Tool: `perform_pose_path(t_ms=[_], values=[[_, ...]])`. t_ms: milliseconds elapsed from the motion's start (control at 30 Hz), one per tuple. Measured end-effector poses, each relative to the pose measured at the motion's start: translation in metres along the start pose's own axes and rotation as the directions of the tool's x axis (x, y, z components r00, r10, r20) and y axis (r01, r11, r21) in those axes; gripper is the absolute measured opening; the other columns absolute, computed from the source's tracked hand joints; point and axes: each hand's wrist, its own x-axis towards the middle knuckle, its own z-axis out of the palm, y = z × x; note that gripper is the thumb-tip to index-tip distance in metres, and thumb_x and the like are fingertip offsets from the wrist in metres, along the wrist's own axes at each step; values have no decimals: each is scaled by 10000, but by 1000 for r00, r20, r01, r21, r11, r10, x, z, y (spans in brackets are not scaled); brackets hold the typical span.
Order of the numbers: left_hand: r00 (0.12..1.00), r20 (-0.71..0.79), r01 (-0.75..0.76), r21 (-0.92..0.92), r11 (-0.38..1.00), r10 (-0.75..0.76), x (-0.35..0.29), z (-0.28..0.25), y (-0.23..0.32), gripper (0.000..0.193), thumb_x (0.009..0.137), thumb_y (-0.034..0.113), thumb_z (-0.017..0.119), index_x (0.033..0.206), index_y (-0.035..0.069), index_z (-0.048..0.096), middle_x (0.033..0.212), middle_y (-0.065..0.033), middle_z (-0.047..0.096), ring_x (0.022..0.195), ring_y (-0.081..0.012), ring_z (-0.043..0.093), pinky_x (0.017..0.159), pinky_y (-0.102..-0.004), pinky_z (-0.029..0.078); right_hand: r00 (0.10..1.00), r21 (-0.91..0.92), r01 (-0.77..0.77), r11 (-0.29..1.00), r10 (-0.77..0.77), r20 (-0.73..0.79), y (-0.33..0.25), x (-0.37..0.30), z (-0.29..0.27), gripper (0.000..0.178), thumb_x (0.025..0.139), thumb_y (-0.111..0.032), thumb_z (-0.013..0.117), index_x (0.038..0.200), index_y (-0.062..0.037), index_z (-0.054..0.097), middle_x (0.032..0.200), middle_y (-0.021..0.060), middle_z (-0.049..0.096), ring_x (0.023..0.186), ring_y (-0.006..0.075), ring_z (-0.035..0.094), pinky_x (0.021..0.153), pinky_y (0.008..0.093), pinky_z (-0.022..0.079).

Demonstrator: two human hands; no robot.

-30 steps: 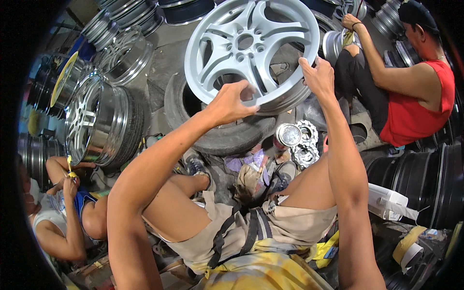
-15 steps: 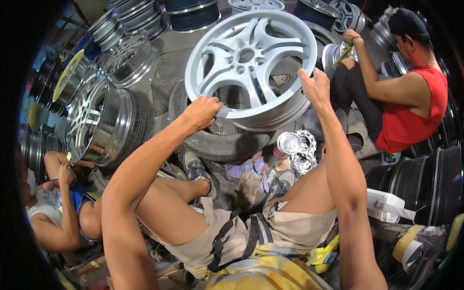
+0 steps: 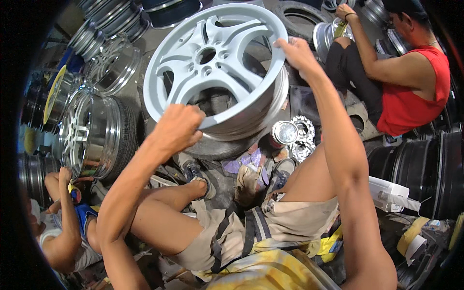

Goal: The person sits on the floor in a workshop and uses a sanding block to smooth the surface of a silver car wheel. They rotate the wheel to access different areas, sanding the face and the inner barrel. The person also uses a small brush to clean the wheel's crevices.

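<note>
A light grey alloy wheel rim (image 3: pixel 224 47) with forked spokes leans at a tilt in front of me, over a black tyre (image 3: pixel 217 149). My left hand (image 3: pixel 177 126) grips its near lower edge, fingers curled around the lip. On the right edge, my right hand (image 3: pixel 298 54) is closed over the lip, thumb toward the face. Whether the rim rests on the tyre or is lifted off it, I cannot tell. Between my feet and the tyre lie purple and brown scraps (image 3: pixel 249 166). A round can (image 3: pixel 284 133) stands right of them.
Chrome ring-shaped parts (image 3: pixel 303 135) lie beside the can. A polished wheel (image 3: pixel 87 133) stands at left, with stacked rims (image 3: pixel 113 21) behind. A person in a red top (image 3: pixel 413 92) sits at right; another person (image 3: pixel 60 232) sits at left. Dark rims (image 3: pixel 415 169) line the right side.
The rim has shifted left and its tilt has changed, with both hands still on its edge. My left hand has moved left and nearer; my right hand has moved left and up.
</note>
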Motion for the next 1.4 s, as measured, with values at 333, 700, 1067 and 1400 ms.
perform_pose_path(t_ms=[333,700,1067,1400], values=[[999,45,28,-106,994,-23,9,-20,37,217,703,159,740,801,-3,636,820,-192,655,780,-426,649,720,-508,525,991,5,-133,991,133,20,22,-25,-26,373,965,-351,667,1047,8,729,873,33,694,773,102,572,746,270,451],[968,190,227,-395,890,-163,1,-30,16,342,855,306,796,903,-30,758,776,-160,735,676,-253,698,668,-383,536,977,-249,-188,950,207,52,23,-72,-43,633,967,-537,628,896,84,725,727,164,698,723,247,710,739,398,541],[789,370,614,-505,606,-490,11,25,-91,797,779,614,845,1176,-60,692,975,-150,736,899,-201,692,839,-351,560,958,-132,-255,958,269,102,-17,-98,-15,586,992,-497,611,815,59,659,638,93,626,499,155,597,502,303,467],[797,140,567,-507,649,-587,2,60,-70,1010,694,643,871,1154,-208,579,1049,-325,691,983,-360,701,875,-399,547,981,-154,-191,969,185,-52,-7,-86,4,594,980,-458,579,786,92,689,643,169,660,552,246,653,600,397,520]])
